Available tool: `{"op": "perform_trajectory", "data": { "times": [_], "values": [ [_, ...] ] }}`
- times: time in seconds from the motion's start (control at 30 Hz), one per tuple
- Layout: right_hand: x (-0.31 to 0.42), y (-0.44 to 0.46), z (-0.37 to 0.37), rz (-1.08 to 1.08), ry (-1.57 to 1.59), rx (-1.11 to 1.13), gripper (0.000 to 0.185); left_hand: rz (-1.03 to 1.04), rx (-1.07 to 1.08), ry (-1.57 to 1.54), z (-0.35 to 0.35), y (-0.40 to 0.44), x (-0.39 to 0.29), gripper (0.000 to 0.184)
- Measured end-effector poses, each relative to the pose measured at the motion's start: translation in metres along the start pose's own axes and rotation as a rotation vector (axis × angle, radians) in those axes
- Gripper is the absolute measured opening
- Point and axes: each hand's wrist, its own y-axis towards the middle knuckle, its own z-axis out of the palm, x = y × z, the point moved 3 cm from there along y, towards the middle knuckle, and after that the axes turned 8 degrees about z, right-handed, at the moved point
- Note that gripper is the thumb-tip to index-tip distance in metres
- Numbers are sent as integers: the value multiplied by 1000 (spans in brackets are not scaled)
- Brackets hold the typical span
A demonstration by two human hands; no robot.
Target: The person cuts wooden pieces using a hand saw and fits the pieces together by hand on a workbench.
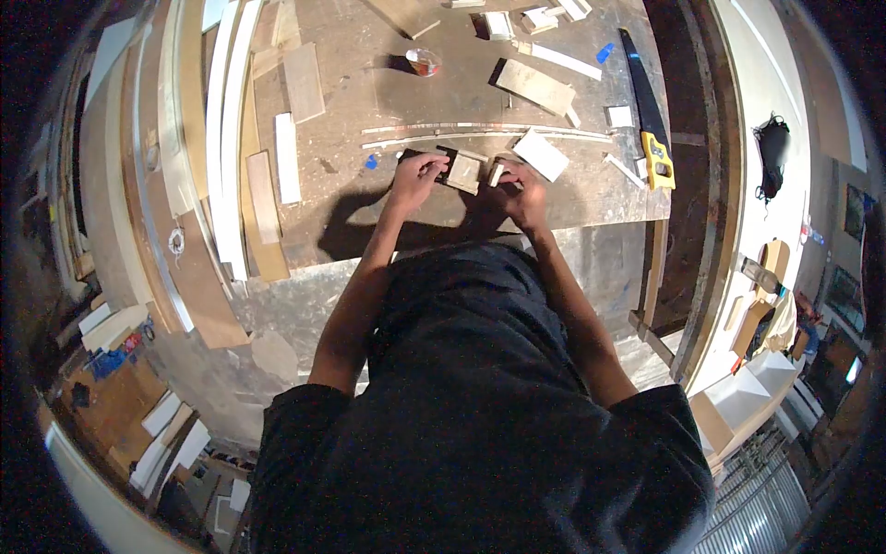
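Your right hand [524, 194] pinches a small wooden block [496, 174] between its fingers. A small framed wooden piece [464, 173] lies between that block and your left hand's [425, 173] fingers; whether those grip it, I cannot tell.

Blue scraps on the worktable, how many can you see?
2: one blue scrap left of the left hand, another blue scrap left of the handsaw. Others may be hidden.
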Motion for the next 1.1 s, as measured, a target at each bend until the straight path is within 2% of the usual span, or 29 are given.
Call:
{"op": "perform_trajectory", "data": {
  "times": [0.07,0.17,0.23,0.37,0.43,0.5,0.6,0.67,0.7,0.87,0.93,0.97,1.0,1.03,1.07,1.1],
  "values": [
    [-6,0,-13,39,53,-28,54,-21,-16,-24,-1,-2,-4,27],
    [9,1,-34,-44,-473,-111,59,-110,-35,-61,-3,-8,-5,26],
    [15,0,-40,-26,-478,-100,57,-179,-37,-72,-5,-13,2,25],
    [20,3,-46,49,-482,-35,59,-47,-54,-77,-3,-19,11,29],
    [20,6,-45,18,-515,-56,57,-10,-85,-101,-3,-26,0,28],
    [19,6,-43,-13,-548,-77,55,-133,-143,-121,-5,-37,0,23],
    [19,4,-42,-10,-534,-24,54,-191,-127,-100,-4,-44,5,23],
    [22,2,-42,-24,-534,65,54,-179,-135,-109,-3,-52,3,23],
    [23,4,-42,-116,-516,25,58,-168,-140,-118,0,-57,2,23],
    [26,9,-59,-137,-541,52,56,-214,-152,-139,4,-71,2,26],
    [3,15,-84,72,-531,-35,51,-233,-139,-152,5,-73,5,27],
    [-9,19,-103,220,-532,-191,45,-238,-165,-166,5,-74,7,27],
    [-21,23,-126,280,-584,-321,39,-245,-192,-180,5,-76,8,28],
    [-30,29,-149,228,-518,-433,36,-291,-191,-147,4,-76,5,28],
    [-26,37,-172,286,-610,-467,33,-290,-194,-149,3,-76,4,28],
    [-37,49,-193,20,-721,-525,34,-286,-190,-172,2,-76,4,28]
  ]
}}
